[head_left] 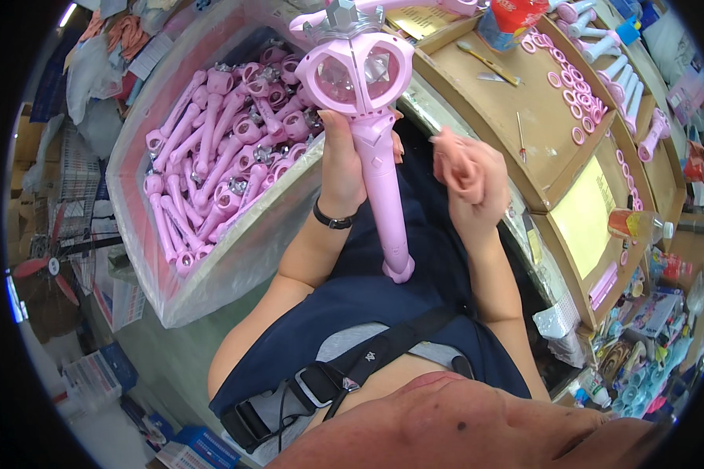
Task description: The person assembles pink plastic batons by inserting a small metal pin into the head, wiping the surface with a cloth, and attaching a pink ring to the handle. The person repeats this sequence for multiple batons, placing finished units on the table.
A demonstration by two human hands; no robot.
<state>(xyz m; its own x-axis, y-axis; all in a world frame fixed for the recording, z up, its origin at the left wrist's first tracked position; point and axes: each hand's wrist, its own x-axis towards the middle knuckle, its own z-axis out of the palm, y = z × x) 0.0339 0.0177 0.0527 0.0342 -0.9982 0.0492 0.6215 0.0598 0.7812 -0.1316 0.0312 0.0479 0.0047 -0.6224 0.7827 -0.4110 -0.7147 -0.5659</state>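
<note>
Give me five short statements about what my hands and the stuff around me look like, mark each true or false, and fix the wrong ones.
The left hand holds a pink wand. True.

The right hand is empty. False: the right hand holds a crumpled peach cloth.

A bin left of that wand holds similar wands. True.

The black band is on the right wrist. False: the black band is on the left.

Pink rings lie in a brown tray. True.

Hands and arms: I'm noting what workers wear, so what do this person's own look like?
The left hand is ungloved, with a slim black band around the wrist that has a small buckle-like piece. The right hand shows no glove or band. No sleeves or cables show on either forearm.
</note>
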